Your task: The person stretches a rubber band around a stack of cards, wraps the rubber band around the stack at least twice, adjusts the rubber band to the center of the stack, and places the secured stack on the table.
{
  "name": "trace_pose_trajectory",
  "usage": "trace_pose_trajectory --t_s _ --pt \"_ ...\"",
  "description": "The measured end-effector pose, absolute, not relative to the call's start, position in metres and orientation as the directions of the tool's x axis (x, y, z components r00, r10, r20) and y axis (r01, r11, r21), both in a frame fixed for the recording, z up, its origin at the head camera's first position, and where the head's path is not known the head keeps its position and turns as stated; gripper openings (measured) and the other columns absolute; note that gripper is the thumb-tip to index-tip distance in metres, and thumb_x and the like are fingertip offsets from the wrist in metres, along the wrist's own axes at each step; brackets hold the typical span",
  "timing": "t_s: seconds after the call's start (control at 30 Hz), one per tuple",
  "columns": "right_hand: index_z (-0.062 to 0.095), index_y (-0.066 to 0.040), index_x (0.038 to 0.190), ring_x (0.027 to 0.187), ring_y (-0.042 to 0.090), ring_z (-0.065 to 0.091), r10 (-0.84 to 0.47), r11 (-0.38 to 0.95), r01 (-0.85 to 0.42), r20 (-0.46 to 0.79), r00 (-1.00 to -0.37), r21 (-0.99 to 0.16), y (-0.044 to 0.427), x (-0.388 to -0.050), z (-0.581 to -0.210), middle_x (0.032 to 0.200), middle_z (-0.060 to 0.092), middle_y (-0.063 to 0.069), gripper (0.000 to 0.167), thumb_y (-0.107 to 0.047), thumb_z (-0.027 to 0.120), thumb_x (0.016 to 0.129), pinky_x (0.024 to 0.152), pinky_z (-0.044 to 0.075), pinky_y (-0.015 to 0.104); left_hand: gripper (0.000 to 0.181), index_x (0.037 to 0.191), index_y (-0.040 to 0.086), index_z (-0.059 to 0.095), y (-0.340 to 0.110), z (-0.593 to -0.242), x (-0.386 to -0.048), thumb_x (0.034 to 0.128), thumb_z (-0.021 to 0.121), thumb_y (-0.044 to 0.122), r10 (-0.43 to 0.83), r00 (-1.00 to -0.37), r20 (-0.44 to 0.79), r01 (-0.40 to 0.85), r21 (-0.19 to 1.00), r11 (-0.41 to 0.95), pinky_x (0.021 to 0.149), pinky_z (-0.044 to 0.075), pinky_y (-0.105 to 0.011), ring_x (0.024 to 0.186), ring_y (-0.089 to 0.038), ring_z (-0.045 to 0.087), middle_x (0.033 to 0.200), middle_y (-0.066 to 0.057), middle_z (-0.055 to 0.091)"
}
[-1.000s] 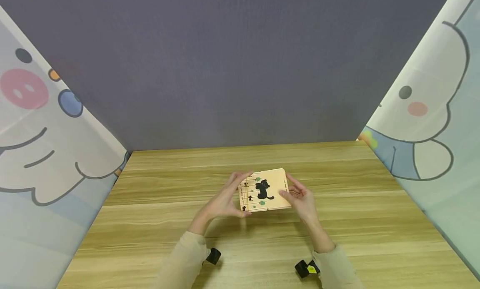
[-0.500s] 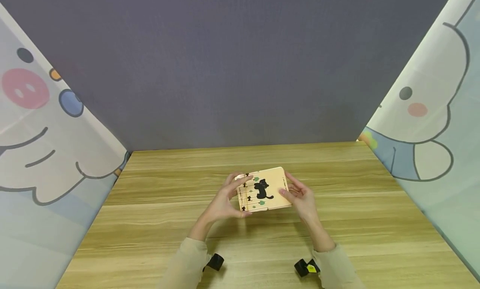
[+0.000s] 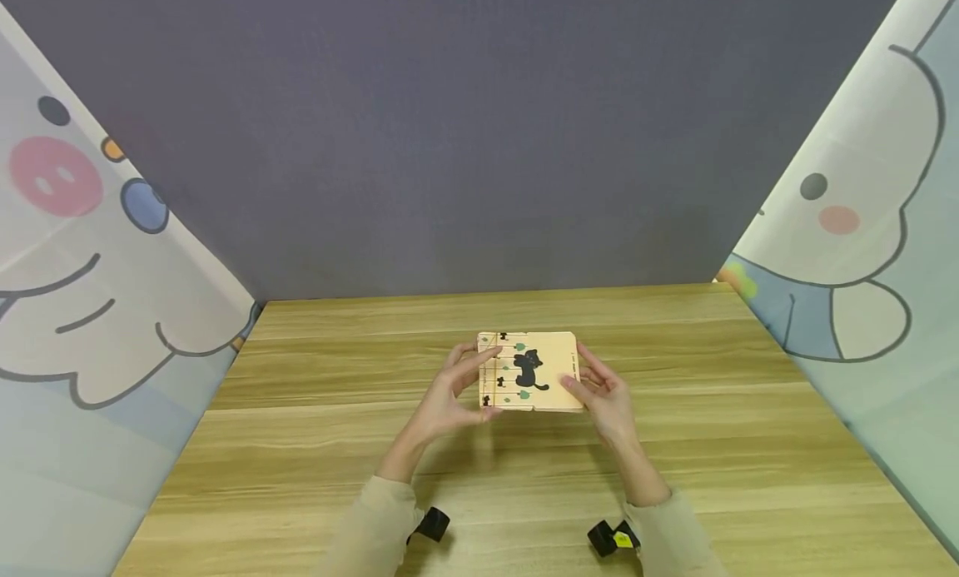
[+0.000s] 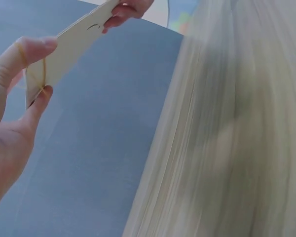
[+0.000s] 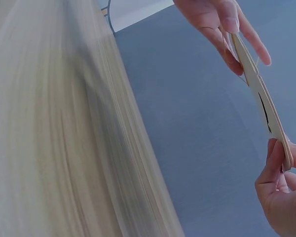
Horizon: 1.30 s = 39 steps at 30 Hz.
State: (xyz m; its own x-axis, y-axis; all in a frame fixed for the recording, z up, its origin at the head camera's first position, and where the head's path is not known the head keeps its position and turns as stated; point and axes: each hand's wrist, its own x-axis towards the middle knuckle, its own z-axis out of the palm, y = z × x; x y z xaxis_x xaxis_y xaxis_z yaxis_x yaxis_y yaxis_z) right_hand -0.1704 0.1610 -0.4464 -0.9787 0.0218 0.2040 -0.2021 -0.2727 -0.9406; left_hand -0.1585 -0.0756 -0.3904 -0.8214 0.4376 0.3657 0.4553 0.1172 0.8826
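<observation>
A cream notebook (image 3: pixel 553 375) with a black cat and small green leaves printed on its cover is held above the table. My left hand (image 3: pixel 448 398) grips its left end, index finger at the far edge and thumb at the near edge. A thin yellow rubber band (image 4: pixel 44 73) runs round that end; in the left wrist view it also crosses one of the left hand's digits. My right hand (image 3: pixel 608 400) pinches the right end, thumb on the cover and fingers underneath. The right wrist view shows the notebook's layered edge (image 5: pixel 259 91) side-on.
The wood-grain table (image 3: pixel 300 444) spreads below both hands, with a grey panel (image 3: pixel 479 144) along its back. Cartoon-printed sheets (image 3: pixel 112 310) flank it on both sides. A black wrist device (image 3: pixel 432 524) shows by the left sleeve, another black device (image 3: pixel 602 539) by the right.
The notebook has turned from a slant to nearly level, and its near edge has risen slightly. The left hand's index finger has shifted on the cover near the band. The right hand keeps its grip.
</observation>
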Motion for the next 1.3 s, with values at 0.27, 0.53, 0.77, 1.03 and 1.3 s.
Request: trace_pose_trajectory --t_s 0.27,0.53,0.77,1.03,1.3 --pt "0.045 -0.007 0.129 0.074 0.018 0.063 0.005 -0.341 -0.284 0.301 -0.954 -0.896 0.165 -0.177 -0.459 0.085 0.062 0.007 0.061 0.0 0.07 0.073 0.064 0.053 0.024 0.068 0.128 -0.005 0.041 -0.069 -0.398 -0.152 0.0667 0.066 -0.017 0.329 -0.857 0.396 0.42 0.907 0.002 0.101 0.027 -0.032 0.122 -0.034 0.03 0.131 -0.024 0.028" --pt "0.034 -0.003 0.134 0.076 0.012 0.062 -0.013 -0.151 -0.16 0.163 -0.986 -0.976 0.16 -0.163 -0.425 0.082 0.064 -0.001 0.067 0.005 0.065 0.075 0.072 0.051 0.023 0.061 0.124 -0.012 0.041 -0.069 -0.409 -0.148 0.0677 0.063 -0.02 0.248 -0.858 0.45 0.456 0.889 -0.037 0.098 0.03 -0.033 0.121 -0.041 0.03 0.131 -0.03 0.029" --pt "0.033 -0.008 0.136 0.077 0.014 0.063 -0.05 -0.102 -0.104 0.11 -0.993 -0.989 0.161 -0.161 -0.415 0.092 0.064 0.012 0.07 0.01 0.063 0.075 0.068 0.052 0.024 0.062 0.122 -0.011 0.044 -0.071 -0.428 -0.157 0.0643 0.064 -0.023 0.201 -0.836 0.511 0.498 0.86 -0.112 0.096 0.035 -0.034 0.113 -0.037 0.041 0.127 -0.027 0.034" --pt "0.032 -0.006 0.136 0.07 0.016 0.063 -0.06 -0.127 -0.162 0.17 -0.984 -0.979 0.16 -0.16 -0.413 0.087 0.065 0.006 0.069 0.01 0.061 0.076 0.053 0.053 0.027 0.053 0.115 -0.018 0.046 -0.069 -0.437 -0.159 0.0645 0.062 -0.023 0.137 -0.796 0.59 0.55 0.799 -0.243 0.097 0.033 -0.036 0.114 -0.024 0.042 0.123 -0.026 0.038" --pt "0.03 -0.005 0.137 0.071 0.016 0.064 -0.002 -0.204 -0.176 0.18 -0.984 -0.963 0.154 -0.158 -0.411 0.082 0.066 0.0 0.071 0.013 0.06 0.076 0.055 0.053 0.027 0.05 0.116 -0.021 0.041 -0.057 -0.445 -0.156 0.0672 0.051 -0.028 -0.01 -0.776 0.631 0.592 0.723 -0.357 0.089 0.043 -0.033 0.113 -0.024 0.047 0.123 -0.021 0.045"
